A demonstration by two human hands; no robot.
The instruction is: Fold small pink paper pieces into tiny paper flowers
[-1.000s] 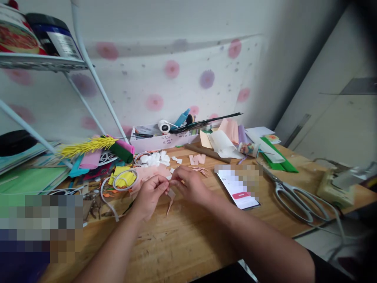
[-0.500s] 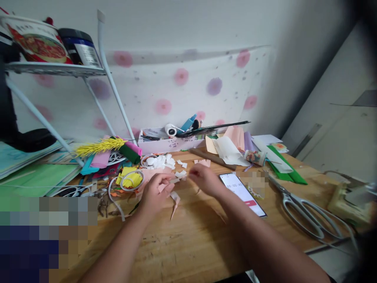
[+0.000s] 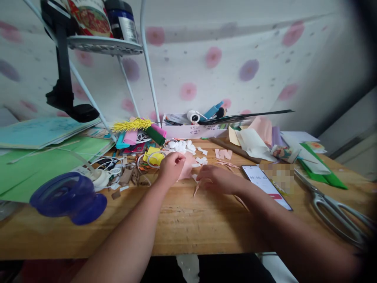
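Observation:
My left hand (image 3: 172,168) is closed with its fingertips pinched together over a pink paper sheet (image 3: 186,167); what it grips, if anything, is too small to name. Over the wooden table my right hand (image 3: 216,179) reaches leftward, its fingers apart and somewhat blurred, beside a twisted pink paper strip (image 3: 196,191). Small white paper pieces (image 3: 202,160) lie just beyond the hands, and pink paper pieces (image 3: 223,153) are farther right. White crumpled paper (image 3: 182,146) sits behind my left hand, near a yellow paper piece (image 3: 155,156).
A phone (image 3: 266,186) showing a timer lies right of my right hand, with large scissors (image 3: 332,208) beyond it. A blue plastic holder (image 3: 67,196) stands at the left. At the back are a white box (image 3: 188,130) and paper rolls; a white rack (image 3: 106,44) rises at left.
The view has swung left and down, bringing the blue holder into sight. My right hand has moved down to the twisted strip, and its fingers have spread. My left hand has closed into a pinch.

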